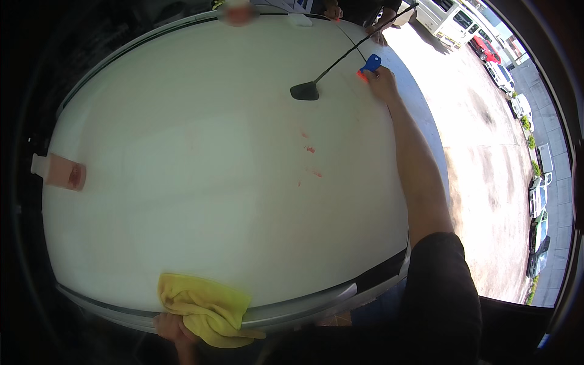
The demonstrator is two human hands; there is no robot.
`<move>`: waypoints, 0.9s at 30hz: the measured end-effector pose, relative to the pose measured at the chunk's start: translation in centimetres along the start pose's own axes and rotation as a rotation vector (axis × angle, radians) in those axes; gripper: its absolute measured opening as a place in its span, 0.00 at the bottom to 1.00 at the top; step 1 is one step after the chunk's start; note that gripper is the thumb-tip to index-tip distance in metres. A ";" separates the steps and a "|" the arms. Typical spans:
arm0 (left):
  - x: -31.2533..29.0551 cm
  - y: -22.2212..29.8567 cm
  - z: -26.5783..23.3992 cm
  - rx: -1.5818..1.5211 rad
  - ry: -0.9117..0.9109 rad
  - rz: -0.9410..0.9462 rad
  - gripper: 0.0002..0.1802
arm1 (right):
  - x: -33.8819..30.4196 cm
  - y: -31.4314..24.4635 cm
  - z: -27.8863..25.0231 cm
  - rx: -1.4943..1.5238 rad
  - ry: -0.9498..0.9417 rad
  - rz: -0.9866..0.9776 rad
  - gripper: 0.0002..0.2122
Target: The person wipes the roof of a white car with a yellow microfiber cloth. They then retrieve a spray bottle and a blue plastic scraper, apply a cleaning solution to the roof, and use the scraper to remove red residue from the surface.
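Observation:
A white car roof [201,152] spreads out before me. My right hand [383,83] reaches to its far right side and pinches a small blue scraper [372,63]. Orange-red colour shows along the scraper's lower edge, close to the roof surface. At the near edge, my left hand [171,326] is closed at the roof rail, gripping a yellow cloth [204,301] that drapes over the rail and onto the roof. Several small red smears [310,149] mark the roof right of the middle. Left of my right hand stands a black antenna [305,91] with its rod slanting up.
A clear cup-like container [66,173] with reddish contents lies at the roof's left edge. A blurred reddish container [237,12] and a white block [300,20] are at the far edge. Another person's hands [378,36] are beyond. Parked vehicles [500,78] line the sunlit ground.

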State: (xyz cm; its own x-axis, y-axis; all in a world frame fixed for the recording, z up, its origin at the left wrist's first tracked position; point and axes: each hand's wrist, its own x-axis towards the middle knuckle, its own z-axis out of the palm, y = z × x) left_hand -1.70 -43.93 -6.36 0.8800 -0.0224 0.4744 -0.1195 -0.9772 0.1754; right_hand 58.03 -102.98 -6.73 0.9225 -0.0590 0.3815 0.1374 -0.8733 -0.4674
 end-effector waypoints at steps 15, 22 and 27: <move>-0.9 -0.1 0.2 -0.033 -0.097 0.006 0.24 | -0.7 -2.2 -2.9 0.059 -0.271 0.087 0.16; -0.4 -0.8 0.0 -0.016 -0.117 0.002 0.23 | -7.5 -2.4 -3.1 0.108 -0.276 -0.096 0.18; -0.1 -0.7 0.3 -0.020 -0.112 0.025 0.23 | 0.1 -0.2 -2.0 -0.054 -0.139 0.102 0.14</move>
State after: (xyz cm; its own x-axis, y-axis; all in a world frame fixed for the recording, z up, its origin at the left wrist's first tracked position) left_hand -1.59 -43.27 -6.78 0.9224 -0.0708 0.3797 -0.1498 -0.9717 0.1826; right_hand 57.37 -103.77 -5.01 0.9722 -0.0848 0.2184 0.0240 -0.8912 -0.4529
